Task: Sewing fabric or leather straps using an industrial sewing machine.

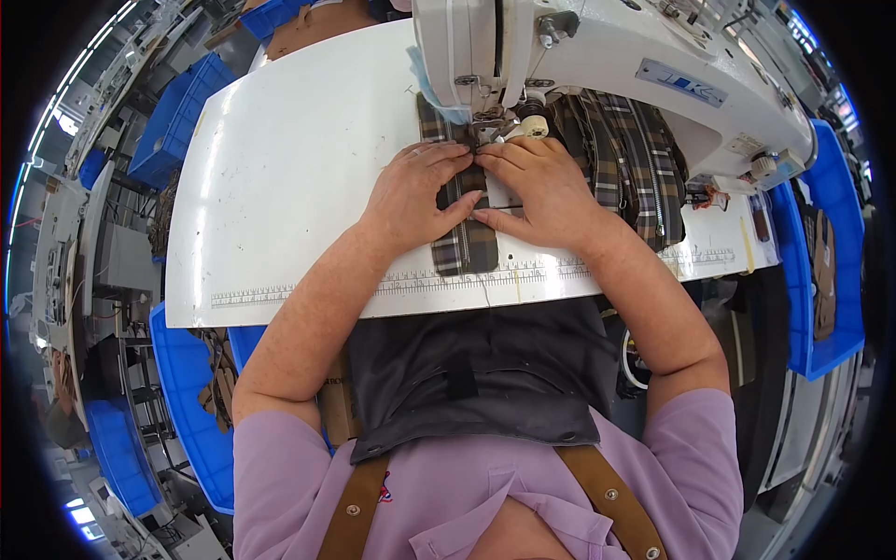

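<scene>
- Evidently pressing the strip [469, 250] with left hand [415, 194], fingers extended, thumb spread away, likely to keep cloth flat.
- Steadying it opposite with right hand [551, 194], likewise spread, fingertips near the foot [488, 127], presumably for close control.
- Laid lengthwise from near the foot toward the table's [280, 168] near edge, stopping short.
- Stacked toward the right edge: a pile [627, 168], probably for easy reach.

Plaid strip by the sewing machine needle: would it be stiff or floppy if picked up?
The plaid strip looks like thin woven cloth, so it would probably droop when lifted. Lying flat on the glossy white table, it likely slides easily.
</scene>
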`<state>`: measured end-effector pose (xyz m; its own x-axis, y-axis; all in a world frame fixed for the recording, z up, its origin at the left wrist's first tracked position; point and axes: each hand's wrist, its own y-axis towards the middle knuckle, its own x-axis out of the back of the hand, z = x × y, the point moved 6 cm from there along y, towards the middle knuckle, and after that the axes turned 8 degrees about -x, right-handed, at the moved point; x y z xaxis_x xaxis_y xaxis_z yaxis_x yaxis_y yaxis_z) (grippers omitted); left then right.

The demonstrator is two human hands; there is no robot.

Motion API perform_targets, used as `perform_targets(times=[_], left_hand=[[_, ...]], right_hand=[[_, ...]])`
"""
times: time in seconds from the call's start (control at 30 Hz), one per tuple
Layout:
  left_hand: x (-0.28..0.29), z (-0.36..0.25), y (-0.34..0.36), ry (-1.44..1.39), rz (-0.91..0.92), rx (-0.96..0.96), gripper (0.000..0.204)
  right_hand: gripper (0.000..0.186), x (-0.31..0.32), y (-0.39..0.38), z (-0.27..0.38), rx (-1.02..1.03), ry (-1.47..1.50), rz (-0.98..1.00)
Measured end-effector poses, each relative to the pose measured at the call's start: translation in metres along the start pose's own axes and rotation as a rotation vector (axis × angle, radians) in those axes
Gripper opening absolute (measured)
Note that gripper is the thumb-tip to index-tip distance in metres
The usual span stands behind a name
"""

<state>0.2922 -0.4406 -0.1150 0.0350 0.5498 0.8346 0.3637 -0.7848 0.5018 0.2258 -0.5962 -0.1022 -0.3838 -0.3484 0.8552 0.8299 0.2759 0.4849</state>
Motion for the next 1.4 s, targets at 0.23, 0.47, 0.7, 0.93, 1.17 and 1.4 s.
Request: perform_targets(times=[0.23, 0.47, 0.7, 0.93, 1.17, 1.4], left_hand=[[-0.001, 0.001, -0.002, -0.052, 0.015, 0.060, 0.045], [-0.003, 0.006, -0.003, -0.102, 0.031, 0.121, 0.045], [-0.006, 0.009, 0.001, -0.115, 0.026, 0.080, 0.034], [-0.008, 0.029, 0.009, -0.088, 0.018, 0.065, 0.027], [-0.010, 0.039, 0.019, -0.042, 0.132, 0.171, 0.034], [-0.003, 0.031, 0.015, 0.193, 0.029, 0.048, 0.039]], right_hand=[[0.060, -0.001, 0.000, 0.000, 0.001, -0.005, 0.003], [0.058, 0.000, 0.000, 0.002, -0.008, -0.006, 0.020], [0.059, 0.001, 0.002, 0.002, 0.007, -0.016, 0.013], [0.057, 0.001, 0.006, 0.005, 0.018, 0.000, 0.021], [0.052, 0.002, 0.003, 0.007, 0.006, 0.012, 0.042], [0.036, 0.008, 0.002, 0.007, 0.055, 0.052, -0.014]])
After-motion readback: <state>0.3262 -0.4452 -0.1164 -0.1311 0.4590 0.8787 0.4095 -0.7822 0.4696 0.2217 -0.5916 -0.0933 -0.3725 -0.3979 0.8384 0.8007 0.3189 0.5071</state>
